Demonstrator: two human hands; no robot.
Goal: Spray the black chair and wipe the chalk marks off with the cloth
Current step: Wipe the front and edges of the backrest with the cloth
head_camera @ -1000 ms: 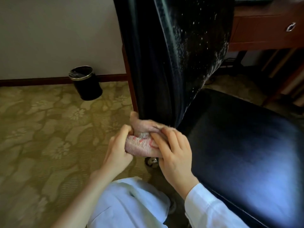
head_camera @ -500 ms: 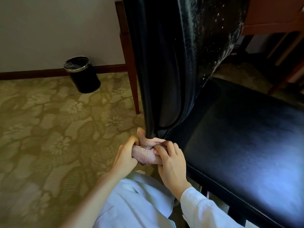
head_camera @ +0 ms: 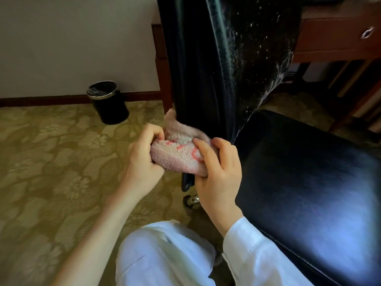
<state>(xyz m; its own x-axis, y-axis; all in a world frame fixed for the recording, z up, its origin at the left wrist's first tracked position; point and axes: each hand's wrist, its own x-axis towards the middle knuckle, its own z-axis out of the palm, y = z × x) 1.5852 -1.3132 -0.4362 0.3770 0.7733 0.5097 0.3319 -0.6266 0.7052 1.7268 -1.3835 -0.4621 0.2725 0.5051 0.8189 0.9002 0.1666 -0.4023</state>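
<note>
Head view: I hold the cloth bunched in both hands, just in front of the lower edge of the chair back. My left hand grips its left end with curled fingers. My right hand curls round its right end, thumb on top. The cloth is pink terry with red smears, and its upper corner touches the left edge of the chair back. White specks dot the glossy back, thickest along its right edge; the seat below shines dark blue-black. Under the chair a caster sits on the carpet, olive with a pale flower pattern. Left of the chair a black bin with a metal rim stands by the skirting, under a plain wall. Behind the chair is a red-brown desk with a drawer.
</note>
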